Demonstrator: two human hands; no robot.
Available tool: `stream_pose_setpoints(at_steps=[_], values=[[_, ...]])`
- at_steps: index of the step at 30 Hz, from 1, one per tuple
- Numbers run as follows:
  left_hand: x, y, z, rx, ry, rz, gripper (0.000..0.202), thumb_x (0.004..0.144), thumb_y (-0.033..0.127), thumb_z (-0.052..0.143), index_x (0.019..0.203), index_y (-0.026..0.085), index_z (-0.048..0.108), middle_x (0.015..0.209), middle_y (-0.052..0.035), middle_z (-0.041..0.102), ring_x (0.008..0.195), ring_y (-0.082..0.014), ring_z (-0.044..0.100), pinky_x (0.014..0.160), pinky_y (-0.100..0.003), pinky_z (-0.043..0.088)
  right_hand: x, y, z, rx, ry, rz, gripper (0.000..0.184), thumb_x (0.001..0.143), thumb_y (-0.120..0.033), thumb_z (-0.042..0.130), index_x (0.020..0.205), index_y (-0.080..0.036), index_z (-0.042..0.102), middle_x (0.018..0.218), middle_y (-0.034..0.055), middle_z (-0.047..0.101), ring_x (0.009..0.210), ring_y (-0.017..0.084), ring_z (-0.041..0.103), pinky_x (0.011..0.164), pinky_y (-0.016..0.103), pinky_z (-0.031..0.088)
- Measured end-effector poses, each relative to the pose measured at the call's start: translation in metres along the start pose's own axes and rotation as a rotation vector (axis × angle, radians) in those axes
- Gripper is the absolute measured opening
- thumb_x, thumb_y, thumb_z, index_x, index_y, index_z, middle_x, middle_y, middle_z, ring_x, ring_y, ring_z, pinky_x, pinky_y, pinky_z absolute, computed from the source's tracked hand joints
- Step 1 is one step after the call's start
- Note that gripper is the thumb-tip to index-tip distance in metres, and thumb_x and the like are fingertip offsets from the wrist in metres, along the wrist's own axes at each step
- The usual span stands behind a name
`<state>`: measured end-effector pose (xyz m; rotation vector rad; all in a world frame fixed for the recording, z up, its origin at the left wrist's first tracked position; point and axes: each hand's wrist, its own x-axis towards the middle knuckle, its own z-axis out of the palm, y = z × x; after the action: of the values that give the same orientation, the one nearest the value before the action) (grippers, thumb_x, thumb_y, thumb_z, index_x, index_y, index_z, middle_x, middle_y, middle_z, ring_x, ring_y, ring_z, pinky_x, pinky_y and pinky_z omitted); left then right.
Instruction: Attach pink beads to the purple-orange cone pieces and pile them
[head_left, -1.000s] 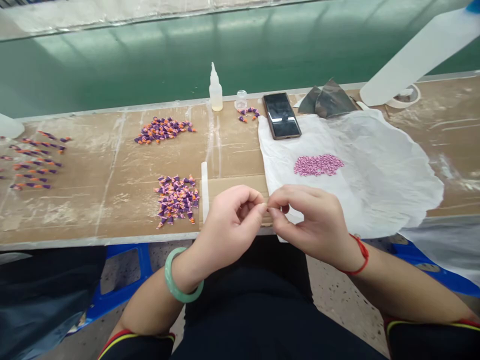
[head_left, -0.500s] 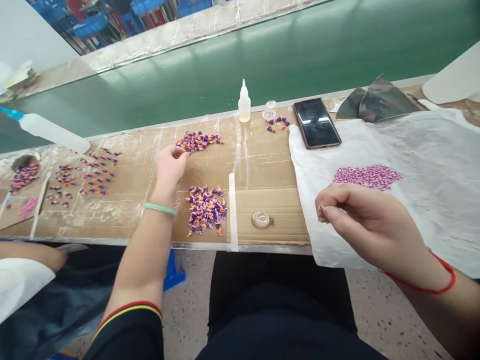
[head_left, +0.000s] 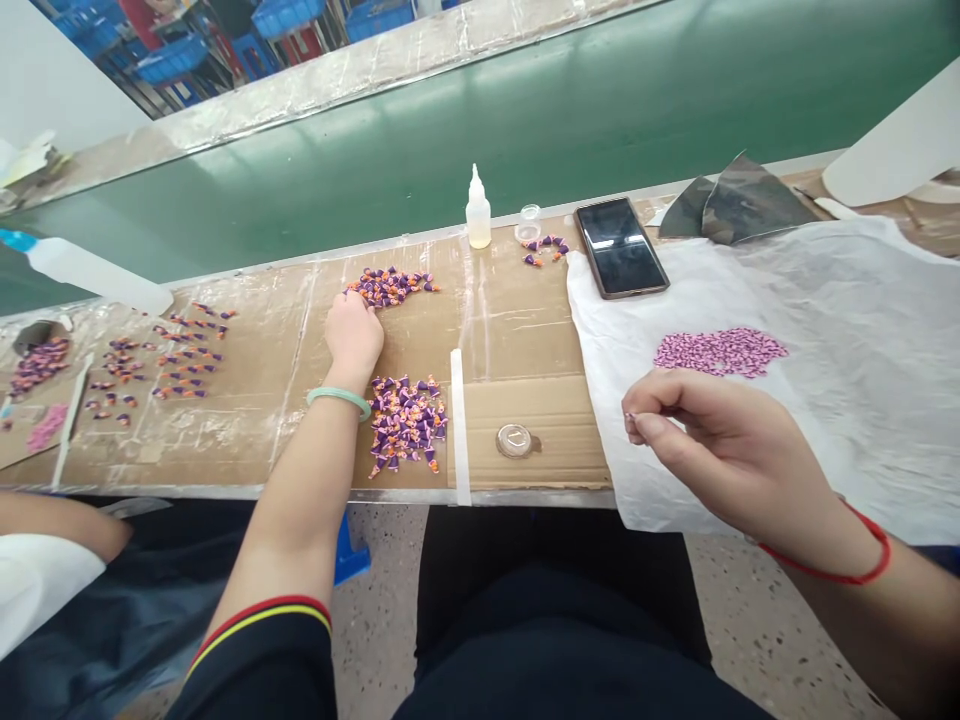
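Note:
My left hand point(head_left: 352, 335) reaches across the brown bench, fingers curled down at the edge of the far pile of purple-and-orange cone pieces point(head_left: 391, 286). What its fingertips hold is hidden. A nearer pile of the same pieces point(head_left: 406, 422) lies beside my left wrist. My right hand point(head_left: 701, 445) hovers over the front edge of a white sheet point(head_left: 825, 290), thumb and fingers pinched on something too small to name. A heap of pink beads point(head_left: 720, 351) lies on the sheet behind it.
A small glue bottle point(head_left: 478, 213), a clear cap point(head_left: 529, 222) and a phone point(head_left: 620, 247) stand at the back edge. A round clear lid point(head_left: 514, 440) and a white strip point(head_left: 458, 425) lie near the front. Another person's arm point(head_left: 52, 525) is at far left beside more pieces point(head_left: 161, 350).
My hands were pinched together in front of me. The left hand has since reached out to the far pile and settled at its edge; the right hand stayed pinched near the sheet.

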<state>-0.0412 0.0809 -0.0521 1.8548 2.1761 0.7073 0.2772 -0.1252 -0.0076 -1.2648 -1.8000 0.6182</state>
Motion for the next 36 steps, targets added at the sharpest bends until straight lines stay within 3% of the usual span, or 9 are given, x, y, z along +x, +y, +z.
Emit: stream_pose_setpoints(at_steps=[2,5,7,10,13,20,25,33,36], values=[[-0.005,0.001,-0.005,-0.072,-0.001,-0.006,0.013,0.081,0.014,0.055,0.074,0.022,0.046,0.098,-0.0152,0.065,0.108,-0.0331,0.06,0.1,-0.046,0.043,-0.001,0.001,0.0,0.011,0.009,0.008,0.016,0.086,-0.013,0.054,0.074,-0.024,0.054,0.063,-0.0023,0.058,0.054,0.013,0.054,0.049,0.026,0.043],[-0.017,0.003,-0.015,-0.231,-0.032,-0.023,0.004,0.082,0.016,0.05,0.081,0.02,0.05,0.082,-0.007,0.064,0.08,-0.0221,0.065,0.078,-0.036,0.052,-0.002,0.003,0.0,0.023,-0.002,0.017,0.016,0.087,-0.014,0.054,0.074,-0.023,0.054,0.063,-0.0019,0.058,0.054,0.013,0.055,0.049,0.027,0.044],[-0.029,0.007,-0.021,-0.338,-0.054,-0.035,0.006,0.083,0.019,0.047,0.087,0.02,0.051,0.076,-0.0027,0.062,0.065,-0.0157,0.061,0.062,-0.028,0.05,-0.002,0.004,0.001,0.026,-0.023,0.021,0.016,0.087,-0.015,0.054,0.074,-0.023,0.054,0.063,-0.002,0.058,0.055,0.013,0.055,0.049,0.026,0.044],[-0.05,0.015,-0.031,-0.619,-0.111,-0.052,0.008,0.078,0.023,0.056,0.085,0.02,0.055,0.068,0.0017,0.056,0.054,-0.0107,0.053,0.051,-0.022,0.042,0.0,0.003,0.003,0.032,-0.075,0.017,0.016,0.089,-0.015,0.054,0.075,-0.023,0.055,0.065,-0.002,0.058,0.055,0.013,0.054,0.05,0.026,0.044],[-0.075,0.025,-0.04,-0.854,-0.157,-0.001,0.015,0.069,0.025,0.07,0.078,0.019,0.059,0.064,0.0028,0.056,0.052,-0.0097,0.051,0.049,-0.022,0.04,0.002,-0.001,0.007,0.028,-0.126,-0.006,0.016,0.088,-0.014,0.054,0.076,-0.023,0.055,0.064,-0.0022,0.058,0.054,0.013,0.052,0.05,0.026,0.042],[-0.127,0.045,-0.057,-0.867,-0.195,0.212,0.009,0.074,0.018,0.072,0.075,0.019,0.064,0.077,-0.0009,0.064,0.069,-0.013,0.06,0.06,-0.024,0.048,0.008,-0.01,0.017,0.028,-0.226,-0.085,0.018,0.09,-0.013,0.052,0.076,-0.023,0.051,0.064,-0.0024,0.056,0.054,0.012,0.051,0.05,0.026,0.04],[-0.142,0.042,-0.058,-0.948,-0.27,0.111,0.02,0.074,0.019,0.076,0.094,0.017,0.072,0.079,-0.0016,0.067,0.071,-0.0146,0.065,0.066,-0.025,0.055,0.019,-0.011,0.024,-0.01,-0.292,-0.116,0.017,0.089,-0.011,0.052,0.076,-0.022,0.051,0.066,-0.0026,0.057,0.057,0.011,0.052,0.054,0.024,0.042],[-0.153,0.021,-0.048,-1.091,-0.614,-0.016,0.018,0.08,0.029,0.078,0.09,0.018,0.068,0.061,0.0015,0.061,0.052,-0.011,0.057,0.048,-0.02,0.049,0.032,-0.004,0.034,-0.072,-0.414,-0.152,0.016,0.085,-0.012,0.051,0.072,-0.021,0.046,0.063,-0.004,0.05,0.056,0.009,0.044,0.054,0.022,0.038],[-0.157,0.019,-0.047,-1.114,-0.67,-0.023,0.018,0.08,0.028,0.077,0.089,0.017,0.067,0.06,0.0021,0.06,0.049,-0.0095,0.056,0.048,-0.019,0.05,0.038,-0.003,0.035,-0.143,-0.502,-0.174,0.016,0.086,-0.014,0.049,0.072,-0.021,0.045,0.062,-0.0038,0.048,0.056,0.009,0.043,0.054,0.022,0.035]])
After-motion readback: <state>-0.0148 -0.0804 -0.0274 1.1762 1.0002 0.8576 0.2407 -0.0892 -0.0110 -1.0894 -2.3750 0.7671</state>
